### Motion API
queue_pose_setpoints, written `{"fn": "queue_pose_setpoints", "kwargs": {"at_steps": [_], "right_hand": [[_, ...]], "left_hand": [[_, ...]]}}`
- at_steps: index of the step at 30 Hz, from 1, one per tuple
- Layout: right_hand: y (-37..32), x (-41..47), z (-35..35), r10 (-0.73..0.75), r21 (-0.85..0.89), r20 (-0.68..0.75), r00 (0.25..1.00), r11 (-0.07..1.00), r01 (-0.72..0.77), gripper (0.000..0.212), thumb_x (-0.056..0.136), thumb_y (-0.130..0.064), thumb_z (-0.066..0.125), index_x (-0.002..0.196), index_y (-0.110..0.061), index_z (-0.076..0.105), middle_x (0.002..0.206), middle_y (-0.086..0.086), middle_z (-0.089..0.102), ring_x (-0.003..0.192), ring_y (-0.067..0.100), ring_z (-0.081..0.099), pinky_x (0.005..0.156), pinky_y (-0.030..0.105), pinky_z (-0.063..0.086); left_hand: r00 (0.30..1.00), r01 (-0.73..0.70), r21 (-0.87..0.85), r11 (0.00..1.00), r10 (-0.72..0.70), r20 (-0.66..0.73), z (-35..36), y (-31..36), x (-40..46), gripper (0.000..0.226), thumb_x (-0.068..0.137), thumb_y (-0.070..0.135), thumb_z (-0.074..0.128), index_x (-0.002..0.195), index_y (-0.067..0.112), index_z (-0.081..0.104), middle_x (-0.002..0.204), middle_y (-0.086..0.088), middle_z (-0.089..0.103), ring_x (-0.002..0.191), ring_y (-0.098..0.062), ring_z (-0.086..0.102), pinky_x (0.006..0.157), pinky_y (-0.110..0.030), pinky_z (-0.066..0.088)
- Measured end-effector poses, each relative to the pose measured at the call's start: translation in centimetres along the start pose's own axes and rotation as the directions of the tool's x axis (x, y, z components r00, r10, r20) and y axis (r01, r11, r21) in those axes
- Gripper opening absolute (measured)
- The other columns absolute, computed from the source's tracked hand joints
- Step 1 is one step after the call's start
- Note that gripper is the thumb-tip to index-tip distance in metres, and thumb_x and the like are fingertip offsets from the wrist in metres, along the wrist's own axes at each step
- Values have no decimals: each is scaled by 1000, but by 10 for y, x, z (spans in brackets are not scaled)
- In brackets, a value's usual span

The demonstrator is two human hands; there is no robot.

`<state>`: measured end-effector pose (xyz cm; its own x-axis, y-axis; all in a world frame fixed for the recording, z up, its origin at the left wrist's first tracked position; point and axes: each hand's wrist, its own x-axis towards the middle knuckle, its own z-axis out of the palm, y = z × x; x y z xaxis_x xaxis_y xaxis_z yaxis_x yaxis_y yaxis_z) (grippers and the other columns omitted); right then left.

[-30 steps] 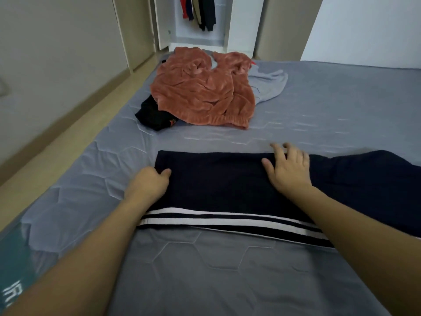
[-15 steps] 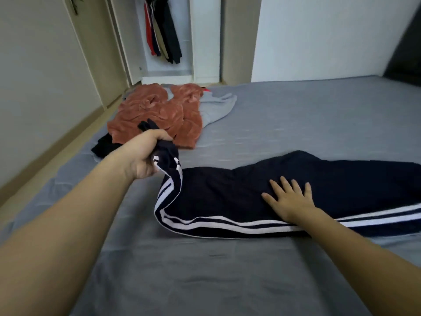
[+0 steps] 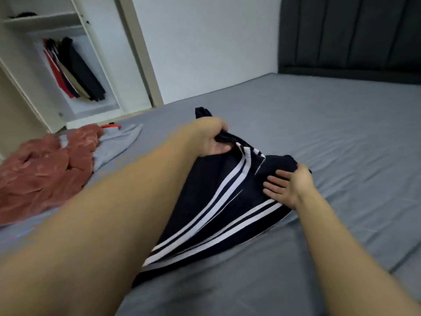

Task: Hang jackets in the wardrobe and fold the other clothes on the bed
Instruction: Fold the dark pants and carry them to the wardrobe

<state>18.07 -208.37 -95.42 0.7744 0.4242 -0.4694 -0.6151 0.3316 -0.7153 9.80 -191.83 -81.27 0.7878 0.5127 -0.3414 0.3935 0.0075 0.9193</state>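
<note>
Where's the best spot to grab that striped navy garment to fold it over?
By its bunched end, from above and the left, as the left hand grips it. That end of the garment lifts free while the flat right hand pins the rest.

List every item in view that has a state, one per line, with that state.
Navy striped trousers: partly folded, one end lifted
Left hand: grips trouser end
Right hand: open, flat on trousers
Rust fleece garment: crumpled, unfolded
Grey garment: unfolded
Wardrobe: open
Jackets: hanging inside
</note>
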Motion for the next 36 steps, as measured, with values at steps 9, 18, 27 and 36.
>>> {"fn": "queue_pose_setpoints", "kwargs": {"at_steps": [9,18,27,36], "right_hand": [[-29,31,-26,-63,-614,35,997,786,71,26,84,-24,70,100,-5,66,92,11,72,80,28,69,72,37,57],[-57,52,-22,-612,-835,-107,784,483,263,39,75,-2,40,101,-17,64,100,9,65,99,33,59,89,39,47],[-16,42,33,-650,-988,103,752,-157,0,56,83,-22,47,138,-15,43,156,13,20,144,33,7,114,57,-6],[119,59,71,-207,-838,392,896,-482,255,67,95,-60,13,154,-31,2,162,4,-8,148,29,-12,113,59,-15]], "left_hand": [[979,-137,587,798,200,-43,54,-79,85,11,98,20,42,102,12,48,107,-14,60,84,-23,53,74,-31,43],[935,26,912,409,312,-167,-12,-151,114,27,100,33,35,116,19,52,127,-8,51,120,-32,41,96,-45,34],[882,-16,950,311,452,-134,-45,-185,102,39,99,51,31,106,17,48,104,-3,52,97,-27,51,81,-41,42],[965,81,995,52,247,-92,-158,-193,71,56,96,63,26,74,20,54,73,3,56,73,-19,55,64,-33,40]]}}
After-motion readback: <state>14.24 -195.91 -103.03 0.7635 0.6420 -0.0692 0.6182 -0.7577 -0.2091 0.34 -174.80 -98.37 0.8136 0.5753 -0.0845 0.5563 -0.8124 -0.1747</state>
